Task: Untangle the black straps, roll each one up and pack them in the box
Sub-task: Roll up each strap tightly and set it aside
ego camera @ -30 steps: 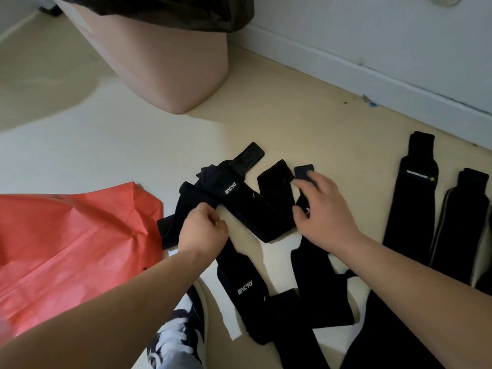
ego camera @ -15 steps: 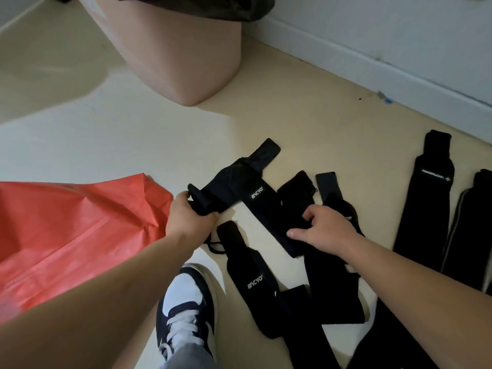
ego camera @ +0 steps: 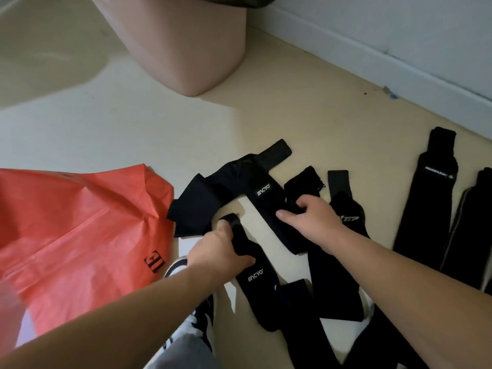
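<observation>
Several black straps lie tangled on the floor in the middle of the head view. My left hand (ego camera: 221, 249) grips the upper end of a near strap (ego camera: 255, 278) with a white logo. My right hand (ego camera: 308, 219) holds a short strap end over another logo strap (ego camera: 266, 198), which runs up to the left toward a folded part (ego camera: 197, 209). Another strap with white lettering (ego camera: 348, 217) runs under my right wrist. Two long straps (ego camera: 426, 198) lie straight and apart at the right. No box is in view.
A red plastic bag (ego camera: 80, 235) lies crumpled on the floor at left. A pink bin (ego camera: 186, 43) stands at the top, next to the white skirting board (ego camera: 372, 62). My sneaker (ego camera: 197, 323) is at the bottom centre.
My left hand let go of the folded strap end near the red bag and moved right onto the near logo strap. My right hand closed on a strap end. The camera shifted closer.
</observation>
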The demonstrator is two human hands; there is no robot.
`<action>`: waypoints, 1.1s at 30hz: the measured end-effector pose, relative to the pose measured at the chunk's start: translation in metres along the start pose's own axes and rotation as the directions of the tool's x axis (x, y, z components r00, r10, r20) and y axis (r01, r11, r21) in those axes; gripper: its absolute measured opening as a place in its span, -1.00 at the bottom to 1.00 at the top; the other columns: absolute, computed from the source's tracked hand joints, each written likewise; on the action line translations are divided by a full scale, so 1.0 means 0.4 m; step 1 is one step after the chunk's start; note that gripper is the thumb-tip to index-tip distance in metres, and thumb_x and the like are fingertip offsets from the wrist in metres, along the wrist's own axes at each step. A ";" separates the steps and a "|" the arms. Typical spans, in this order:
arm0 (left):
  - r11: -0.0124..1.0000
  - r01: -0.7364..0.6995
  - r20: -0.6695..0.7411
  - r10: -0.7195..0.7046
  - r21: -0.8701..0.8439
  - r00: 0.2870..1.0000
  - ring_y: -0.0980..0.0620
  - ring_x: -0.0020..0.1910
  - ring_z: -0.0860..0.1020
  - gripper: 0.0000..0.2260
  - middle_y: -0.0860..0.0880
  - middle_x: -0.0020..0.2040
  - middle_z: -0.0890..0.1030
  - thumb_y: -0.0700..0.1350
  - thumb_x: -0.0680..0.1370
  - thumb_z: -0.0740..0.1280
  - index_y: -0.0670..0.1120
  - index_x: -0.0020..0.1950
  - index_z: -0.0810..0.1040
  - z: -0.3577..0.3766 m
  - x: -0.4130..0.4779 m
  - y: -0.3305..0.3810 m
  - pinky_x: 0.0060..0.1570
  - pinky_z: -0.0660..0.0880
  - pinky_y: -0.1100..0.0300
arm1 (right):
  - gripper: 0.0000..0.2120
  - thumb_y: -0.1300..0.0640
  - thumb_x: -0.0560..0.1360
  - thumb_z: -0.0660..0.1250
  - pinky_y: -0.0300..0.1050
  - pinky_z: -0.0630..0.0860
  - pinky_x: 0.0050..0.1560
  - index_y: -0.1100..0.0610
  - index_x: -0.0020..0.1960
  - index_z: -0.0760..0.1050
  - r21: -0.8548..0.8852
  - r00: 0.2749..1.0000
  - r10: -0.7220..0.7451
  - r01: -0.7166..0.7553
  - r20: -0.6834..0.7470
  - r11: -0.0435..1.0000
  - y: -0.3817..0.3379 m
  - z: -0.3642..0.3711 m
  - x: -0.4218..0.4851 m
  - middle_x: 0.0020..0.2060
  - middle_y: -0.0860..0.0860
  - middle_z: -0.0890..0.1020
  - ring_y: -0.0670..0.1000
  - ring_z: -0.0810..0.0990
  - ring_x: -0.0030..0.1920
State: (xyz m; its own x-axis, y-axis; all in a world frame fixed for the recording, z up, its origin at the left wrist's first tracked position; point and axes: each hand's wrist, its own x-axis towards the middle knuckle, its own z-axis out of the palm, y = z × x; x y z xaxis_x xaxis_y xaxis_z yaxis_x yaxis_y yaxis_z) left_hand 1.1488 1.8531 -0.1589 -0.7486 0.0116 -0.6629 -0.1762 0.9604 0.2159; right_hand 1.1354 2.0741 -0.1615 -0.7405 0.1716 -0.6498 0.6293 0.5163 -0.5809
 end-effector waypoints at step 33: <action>0.309 0.427 0.346 -0.285 -0.850 0.894 -0.04 -0.40 0.56 -0.72 -0.17 -0.21 0.59 -0.29 0.65 0.15 -0.20 0.19 0.63 -0.013 -0.025 0.029 -0.49 0.49 0.28 | -0.61 0.44 0.45 0.21 0.12 0.67 0.06 0.23 0.20 0.60 0.117 0.695 0.146 -0.317 0.704 0.941 0.040 0.019 -0.128 -0.12 0.24 0.69 0.18 0.69 -0.13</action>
State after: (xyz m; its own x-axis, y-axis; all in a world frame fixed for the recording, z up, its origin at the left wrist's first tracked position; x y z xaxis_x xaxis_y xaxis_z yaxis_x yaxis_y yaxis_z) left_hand 1.1511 1.8627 -0.1460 -0.3979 -0.1672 -0.9021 -0.9174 0.0650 0.3926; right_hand 1.1852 2.0671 -0.1411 -0.2565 -0.3958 -0.8818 0.8544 0.3336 -0.3983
